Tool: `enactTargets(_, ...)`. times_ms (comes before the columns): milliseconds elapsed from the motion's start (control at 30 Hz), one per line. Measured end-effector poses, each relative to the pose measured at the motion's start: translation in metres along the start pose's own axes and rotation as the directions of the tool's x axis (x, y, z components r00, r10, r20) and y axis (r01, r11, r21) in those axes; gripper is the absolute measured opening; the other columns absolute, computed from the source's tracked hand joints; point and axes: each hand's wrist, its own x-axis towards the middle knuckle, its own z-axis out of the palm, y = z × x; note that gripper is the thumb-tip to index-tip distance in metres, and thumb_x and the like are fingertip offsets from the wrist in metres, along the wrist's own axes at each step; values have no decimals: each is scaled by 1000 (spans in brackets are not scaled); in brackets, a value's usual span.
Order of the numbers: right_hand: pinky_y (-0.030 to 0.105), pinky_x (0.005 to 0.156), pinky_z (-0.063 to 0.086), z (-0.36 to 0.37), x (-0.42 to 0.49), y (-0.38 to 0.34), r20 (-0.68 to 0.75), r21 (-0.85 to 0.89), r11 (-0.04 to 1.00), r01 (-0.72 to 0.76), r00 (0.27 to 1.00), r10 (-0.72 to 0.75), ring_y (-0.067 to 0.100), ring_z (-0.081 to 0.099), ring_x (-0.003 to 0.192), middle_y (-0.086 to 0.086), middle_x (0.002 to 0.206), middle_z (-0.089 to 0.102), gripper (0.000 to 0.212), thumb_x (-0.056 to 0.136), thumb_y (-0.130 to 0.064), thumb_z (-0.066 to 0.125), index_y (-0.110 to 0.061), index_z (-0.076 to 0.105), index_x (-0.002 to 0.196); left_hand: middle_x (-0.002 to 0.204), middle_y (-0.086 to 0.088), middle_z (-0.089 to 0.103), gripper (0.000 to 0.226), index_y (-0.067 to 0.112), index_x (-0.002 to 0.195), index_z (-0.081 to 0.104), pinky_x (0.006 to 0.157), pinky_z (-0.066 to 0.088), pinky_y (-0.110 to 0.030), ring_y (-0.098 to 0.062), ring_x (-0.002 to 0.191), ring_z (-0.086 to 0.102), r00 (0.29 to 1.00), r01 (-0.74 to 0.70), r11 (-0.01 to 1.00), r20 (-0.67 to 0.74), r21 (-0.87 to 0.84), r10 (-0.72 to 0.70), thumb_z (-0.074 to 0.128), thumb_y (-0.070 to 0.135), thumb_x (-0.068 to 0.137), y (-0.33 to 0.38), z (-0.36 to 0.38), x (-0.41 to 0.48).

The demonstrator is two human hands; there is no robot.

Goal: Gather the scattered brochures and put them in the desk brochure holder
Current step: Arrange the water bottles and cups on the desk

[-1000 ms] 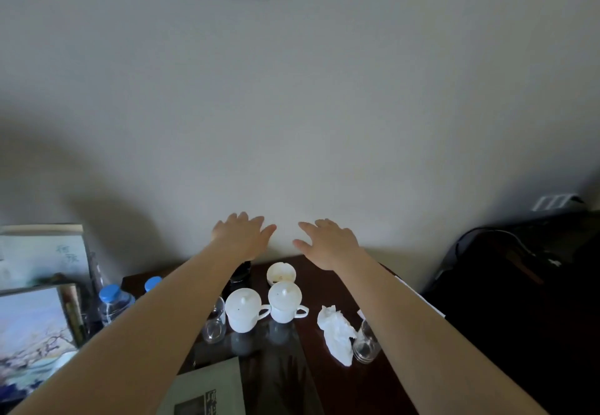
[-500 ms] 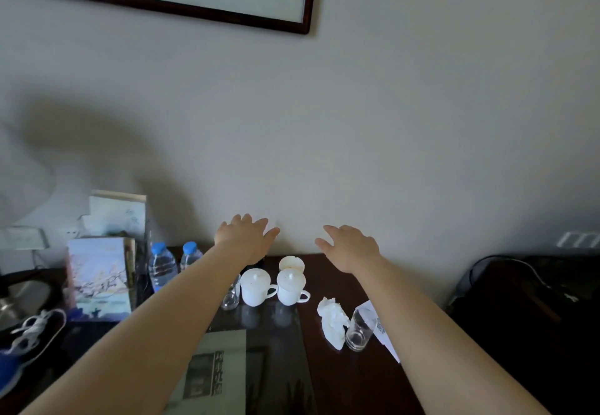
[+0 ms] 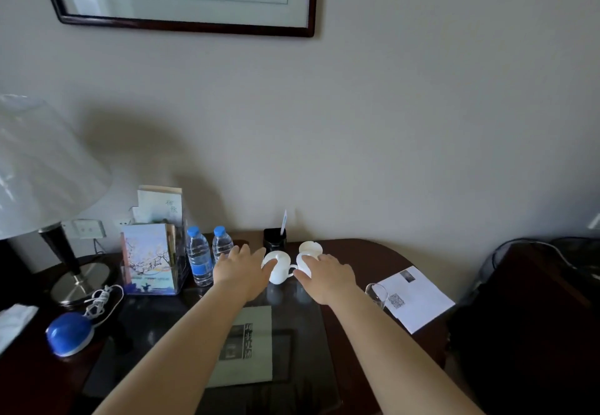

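Both hands are stretched out flat over the dark wooden desk, fingers spread and holding nothing. The left hand and right hand hover beside 2 smooth white lidded cups near the back edge. The clear plastic brochure holder stands toward the back left corner, already stuffed with glossy leaflets, next to 2 water bottles. A grey brochure lies flat on the glass top between the forearms, with open room around it. A white sheet rests at the right edge, just beside a drinking glass.
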Motion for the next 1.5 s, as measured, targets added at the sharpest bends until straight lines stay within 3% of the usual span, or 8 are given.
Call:
enactTargets(333, 49, 103, 35, 41, 11, 32, -28, 35, 992, -125, 992, 126, 28, 41, 132, 8, 139, 49, 54, 98, -54, 31, -23, 41, 142, 147, -7, 39, 56, 31, 145, 32, 111, 31, -45, -27, 135, 36, 989, -134, 991, 68, -19, 135, 19, 56, 97, 50, 66, 43)
enactTargets(567, 44, 102, 40, 97, 36, 96, 1, 35, 986, -161, 987, 161, 28, 46, 130, 9, 139, 50, 55, 97, -54, 32, -27, 35, 144, 138, -7, 48, 53, 27, 143, 35, 101, 41, -42, -26, 127, 45, 969, -219, 975, 110, -36, 222, 23, 53, 98, 112, 134, 101)
enactTargets(800, 41, 93, 45, 150, 61, 141, 49, 54, 996, -76, 996, 73, 25, 49, 120, 4, 126, 52, 39, 95, -30, 47, -19, 44, 133, 135, -4, 48, 52, 24, 143, 33, 93, 50, -38, -23, 124, 48, 951, -259, 959, 146, -113, 274, 49, 34, 95, 175, 219, 177)
enactTargets(1033, 41, 90, 48, 193, 72, 171, 163, 32, 999, -26, 986, 21, 29, 51, 117, 8, 124, 52, 35, 95, -24, 46, -14, 49, 128, 159, -4, 16, 75, 39, 150, 12, 107, 39, -45, -31, 144, 22, 915, -299, 944, 239, -141, 325, 54, 52, 89, 210, 279, 227)
enactTargets(1133, 40, 90, 49, 202, 78, 177, 134, 80, 996, -50, 990, 39, 27, 50, 119, 7, 128, 49, 37, 95, -20, 45, -12, 47, 131, 155, 0, 24, 66, 34, 146, 27, 107, 39, -45, -31, 144, 19, 923, -265, 938, 225, -221, 314, 57, 42, 88, 217, 294, 228)
enactTargets(1300, 37, 91, 46, 211, 94, 161, 78, 136, 986, -96, 993, 86, 27, 47, 119, 9, 127, 48, 33, 91, -6, 51, -6, 51, 125, 114, 0, 59, 28, 21, 117, 61, 85, 53, -37, -21, 111, 55, 954, -274, 932, 56, -236, 295, 52, 21, 90, 209, 296, 221)
enactTargets(1400, 38, 92, 48, 215, 103, 149, 41, 143, 982, -121, 992, 117, 28, 46, 118, 11, 130, 46, 48, 89, -1, 55, -5, 43, 135, 104, -2, 62, 17, 17, 99, 66, 77, 52, -29, -20, 94, 61, 957, -239, 926, 93, -291, 276, 51, 23, 93, 194, 291, 214)
enactTargets(1500, 38, 90, 49, 208, 103, 138, 12, 162, 975, -155, 988, 155, 29, 50, 115, 11, 131, 43, 58, 85, 0, 62, -7, 37, 136, 106, -5, 67, 17, 15, 102, 64, 82, 48, -26, -21, 95, 63, 949, -235, 912, 124, -337, 291, 50, 18, 94, 175, 278, 194)
